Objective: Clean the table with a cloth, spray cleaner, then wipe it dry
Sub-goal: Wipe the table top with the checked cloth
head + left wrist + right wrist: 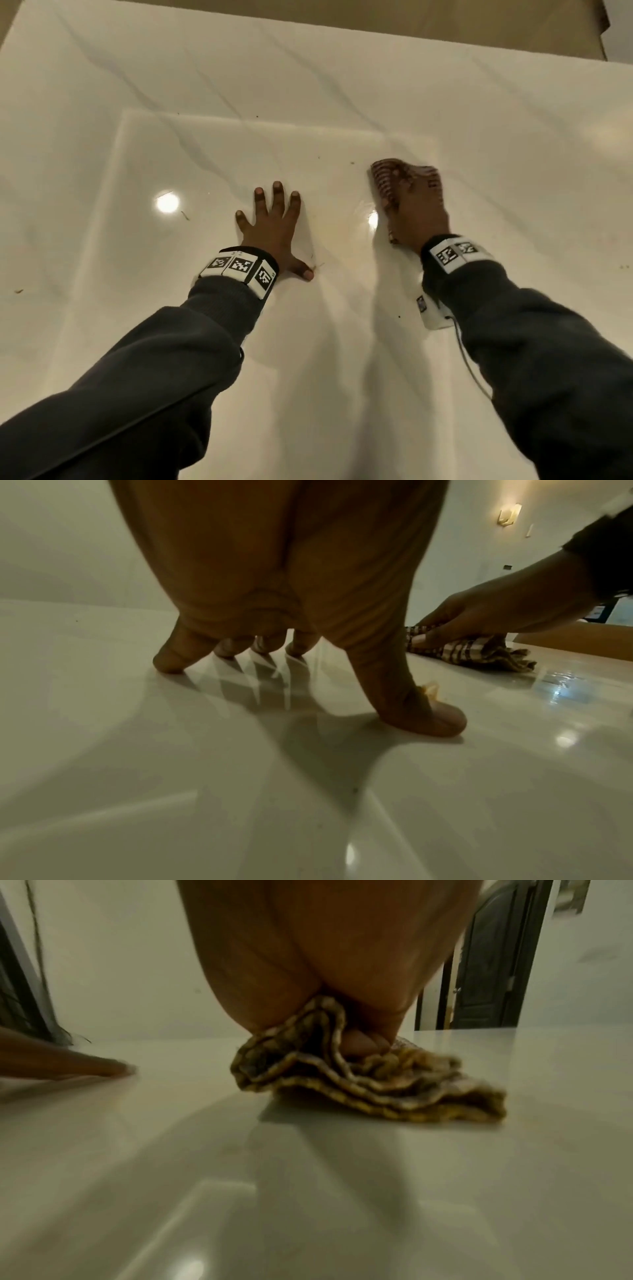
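A glossy white marble-look table (308, 85) fills the head view. My left hand (270, 219) rests on it with the fingers spread and straight, propped on the fingertips (167, 664) and thumb, holding nothing. To its right, my right hand (418, 212) presses a brown checked cloth (387, 171) onto the table. The cloth (377, 1085) is bunched into folds, and my right hand's (325, 947) fingers are curled into them. From the left wrist view, the right hand (496, 607) pinches the cloth (472, 653) with thumb and fingers. No spray bottle is in view.
Small brown crumbs lie on the table, one (185, 215) left of my left hand, one (17, 291) at the far left, one (430, 688) by my left thumb. A wet sheen (561, 680) shows beside the cloth. The table's far edge (308, 27) runs along the top.
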